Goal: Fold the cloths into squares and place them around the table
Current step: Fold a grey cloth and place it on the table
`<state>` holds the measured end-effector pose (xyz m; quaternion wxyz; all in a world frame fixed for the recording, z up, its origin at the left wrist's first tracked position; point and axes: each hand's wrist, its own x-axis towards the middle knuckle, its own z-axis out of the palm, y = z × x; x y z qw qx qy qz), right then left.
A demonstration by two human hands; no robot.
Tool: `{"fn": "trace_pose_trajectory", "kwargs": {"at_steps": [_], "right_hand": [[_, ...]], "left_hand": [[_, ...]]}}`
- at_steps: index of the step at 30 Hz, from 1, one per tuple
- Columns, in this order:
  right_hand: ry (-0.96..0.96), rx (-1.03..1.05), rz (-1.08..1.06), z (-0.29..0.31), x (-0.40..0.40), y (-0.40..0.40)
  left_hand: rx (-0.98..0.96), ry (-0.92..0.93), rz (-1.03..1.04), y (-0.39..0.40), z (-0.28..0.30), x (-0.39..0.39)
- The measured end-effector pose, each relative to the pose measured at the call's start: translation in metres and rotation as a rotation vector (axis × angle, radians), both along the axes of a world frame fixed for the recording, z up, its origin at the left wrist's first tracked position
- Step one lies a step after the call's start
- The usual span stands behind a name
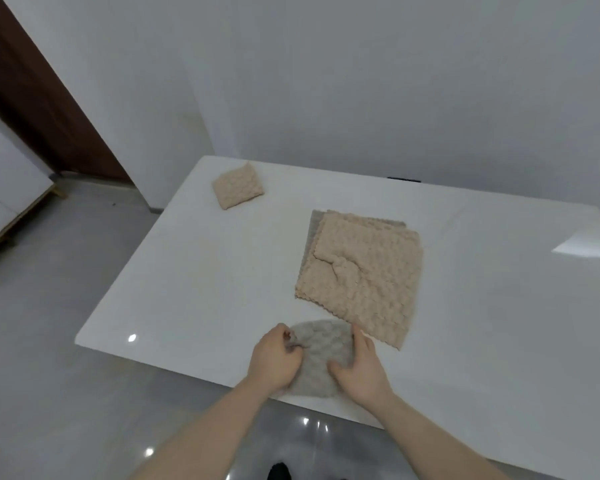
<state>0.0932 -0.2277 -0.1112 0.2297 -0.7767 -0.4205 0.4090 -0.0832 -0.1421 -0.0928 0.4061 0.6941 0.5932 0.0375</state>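
Observation:
A grey bumpy cloth (317, 355) lies bunched at the near edge of the white table (194, 271). My left hand (274, 358) pinches its left side with curled fingers. My right hand (359, 368) grips its right side, thumb on top. Just beyond, a stack of unfolded beige cloths (361, 275) lies flat, with a grey cloth (314, 223) peeking out underneath at its far left. A small beige cloth folded into a square (238, 188) sits at the table's far left corner.
The table stands against a pale wall. A grey tiled floor (49, 341) spreads to the left, with a dark door frame (45, 98) and a white cabinet (4, 188) beyond. A dark object (404, 179) shows at the table's far edge.

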Motion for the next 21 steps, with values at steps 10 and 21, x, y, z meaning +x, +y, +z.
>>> {"fn": "trace_pose_trajectory", "kwargs": {"at_steps": [10,21], "right_hand": [[0.362,-0.058,-0.04,0.112,0.011,-0.052],[0.587,-0.025,-0.059,0.139,-0.025,0.002]], "left_hand": [[-0.249,-0.496,0.41,-0.073,0.12,-0.023],[-0.277,-0.504,0.453,-0.033,0.138,-0.069]]}}
